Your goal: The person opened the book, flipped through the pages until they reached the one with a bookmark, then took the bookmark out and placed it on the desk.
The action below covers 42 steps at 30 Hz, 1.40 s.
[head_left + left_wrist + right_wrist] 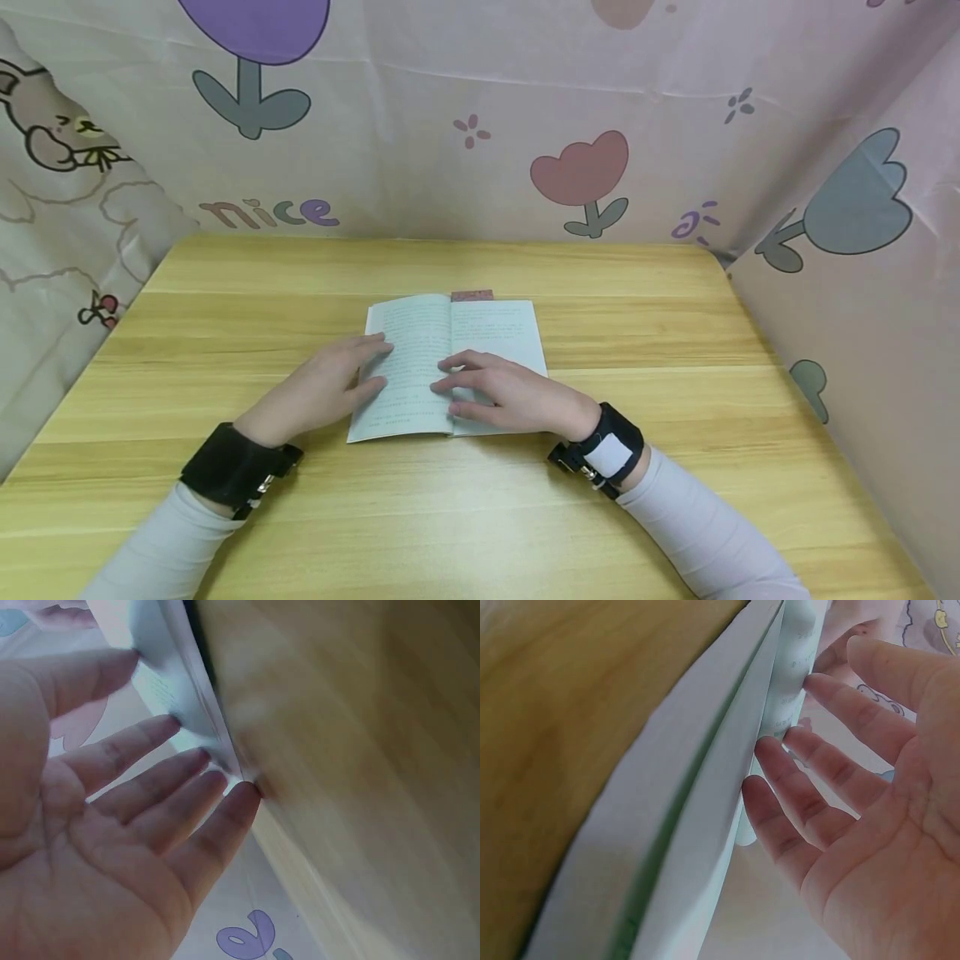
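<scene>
Noting an open book [420, 354] flat on the wood-grain surface [450, 517], roughly central, between two hands. Contents: printed lines on the left page [412, 404] and right page [495, 321]. A reddish strip [472, 295] protrudes past the top edge, just right of the gutter; whether it sits between leaves or beneath them, cannot tell.

Left hand [322, 385]: grip slack, fingers extended, nothing grasped; fingers and thumb reach over the outer edge of the left page.

Right hand [510, 392]: grip likewise slack, fingers spread and gently bent, nothing pinched; it lies across the right page, fingertips at and just past the gutter.

Each wrist wears a black band, left [231, 467] and right [618, 450]. Printed cloth [412, 167] stands behind the surface.
</scene>
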Each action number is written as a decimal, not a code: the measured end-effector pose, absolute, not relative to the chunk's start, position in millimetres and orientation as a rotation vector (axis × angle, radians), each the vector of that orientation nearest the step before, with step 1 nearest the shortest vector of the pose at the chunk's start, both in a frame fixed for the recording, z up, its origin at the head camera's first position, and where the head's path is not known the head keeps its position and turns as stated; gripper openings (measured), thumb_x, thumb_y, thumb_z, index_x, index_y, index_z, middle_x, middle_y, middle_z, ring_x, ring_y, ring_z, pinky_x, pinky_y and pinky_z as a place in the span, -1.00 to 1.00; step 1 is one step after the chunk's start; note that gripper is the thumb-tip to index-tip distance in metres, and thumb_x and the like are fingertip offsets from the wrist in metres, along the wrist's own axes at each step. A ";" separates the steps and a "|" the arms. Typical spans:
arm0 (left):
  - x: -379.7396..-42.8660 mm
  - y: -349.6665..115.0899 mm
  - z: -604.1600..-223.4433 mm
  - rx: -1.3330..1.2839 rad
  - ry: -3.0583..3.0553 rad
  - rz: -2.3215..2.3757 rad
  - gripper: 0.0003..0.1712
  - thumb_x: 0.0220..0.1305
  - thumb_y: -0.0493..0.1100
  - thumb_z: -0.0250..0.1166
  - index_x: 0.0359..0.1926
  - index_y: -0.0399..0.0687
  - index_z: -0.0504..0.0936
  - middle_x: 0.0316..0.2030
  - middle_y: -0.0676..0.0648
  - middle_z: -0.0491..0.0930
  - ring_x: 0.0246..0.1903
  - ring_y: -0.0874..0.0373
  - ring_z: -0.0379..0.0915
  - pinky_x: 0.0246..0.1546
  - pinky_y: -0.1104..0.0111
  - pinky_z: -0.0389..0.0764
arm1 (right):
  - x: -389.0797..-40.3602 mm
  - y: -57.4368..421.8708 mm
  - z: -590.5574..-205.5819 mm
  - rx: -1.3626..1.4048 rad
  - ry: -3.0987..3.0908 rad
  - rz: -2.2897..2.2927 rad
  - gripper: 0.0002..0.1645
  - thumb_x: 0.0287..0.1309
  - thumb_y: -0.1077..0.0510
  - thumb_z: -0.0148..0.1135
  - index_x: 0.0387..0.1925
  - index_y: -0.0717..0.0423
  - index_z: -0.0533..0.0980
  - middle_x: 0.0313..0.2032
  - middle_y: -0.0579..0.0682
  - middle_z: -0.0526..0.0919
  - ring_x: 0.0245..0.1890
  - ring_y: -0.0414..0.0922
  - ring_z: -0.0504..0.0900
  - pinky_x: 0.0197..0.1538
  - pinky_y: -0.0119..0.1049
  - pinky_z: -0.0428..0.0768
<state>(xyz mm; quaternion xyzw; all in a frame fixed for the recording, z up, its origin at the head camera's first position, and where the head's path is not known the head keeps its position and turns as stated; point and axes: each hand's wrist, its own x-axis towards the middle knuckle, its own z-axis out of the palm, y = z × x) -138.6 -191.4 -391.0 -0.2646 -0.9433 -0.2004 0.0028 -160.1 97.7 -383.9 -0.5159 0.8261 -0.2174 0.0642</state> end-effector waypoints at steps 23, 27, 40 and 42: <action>-137.7 -190.2 -391.2 -0.846 -3.005 -0.604 -0.33 0.31 0.06 0.24 0.34 -0.13 0.39 0.31 -0.27 0.26 0.26 -0.19 0.18 0.18 -0.05 0.28 | -187.6 133.6 -363.0 -1.189 2.750 -0.672 -0.49 0.32 -0.12 0.12 0.19 0.04 0.50 0.18 -0.09 0.42 0.18 -0.24 0.35 0.19 -0.31 0.35; -137.6 -190.2 -391.7 -0.845 -3.002 -0.604 -0.33 0.30 0.06 0.25 0.35 -0.12 0.39 0.31 -0.28 0.26 0.25 -0.20 0.19 0.16 -0.05 0.29 | -195.4 142.8 -363.3 -1.093 2.781 -0.635 -0.41 0.30 -0.12 0.14 0.25 0.08 0.44 0.21 -0.04 0.40 0.21 -0.18 0.34 0.21 -0.26 0.33; -136.5 -189.4 -391.2 -0.840 -3.004 -0.587 -0.33 0.30 0.05 0.25 0.35 -0.13 0.39 0.31 -0.28 0.26 0.25 -0.21 0.19 0.16 -0.06 0.29 | -209.9 156.4 -371.4 -0.823 2.896 -0.446 -0.24 0.19 -0.16 0.25 0.30 0.17 0.38 0.29 0.18 0.32 0.25 0.05 0.29 0.24 -0.04 0.30; -136.5 -189.2 -391.1 -0.838 -3.007 -0.586 -0.33 0.30 0.05 0.25 0.35 -0.13 0.39 0.31 -0.28 0.26 0.25 -0.21 0.19 0.16 -0.06 0.29 | -211.1 158.0 -372.6 -0.791 2.896 -0.439 -0.22 0.19 -0.17 0.25 0.32 0.16 0.37 0.29 0.18 0.30 0.25 0.06 0.29 0.23 -0.03 0.31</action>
